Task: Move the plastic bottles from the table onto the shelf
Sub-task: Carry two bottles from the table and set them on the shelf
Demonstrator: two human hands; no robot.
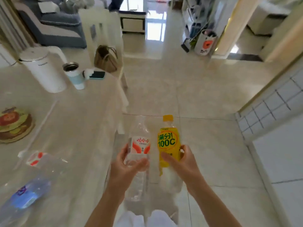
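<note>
Table: pale marbled top along the left side; it carries the items listed next.
Coaster stack: at the far left edge, apart from the bottles.
Blue-label bottle: clear plastic, lying on its side at the near left of the table; not yet moved.
Red-label bottle on table: clear plastic, lying on its side just beyond the blue-label one; not yet moved.
Kettle: white, upright at the far end of the table.
Tumbler: white with a pale blue band, lid off, just beside the kettle.
Phone: flat on the table's far corner.
Handbag: tan, on the chair seat beyond the table.
Left hand: fingers and thumb curled round the clear water bottle, gripping below its red-and-white label; bottle upright, off the table, over the floor.
Right hand: fingers wrapped round the yellow drink bottle at its lower label; bottle upright, cap on.
Grip rationale: one bottle per hand, probably to halve the trips.
Shelf: a rack stands at far right; whether it is the target cannot be told.
</note>
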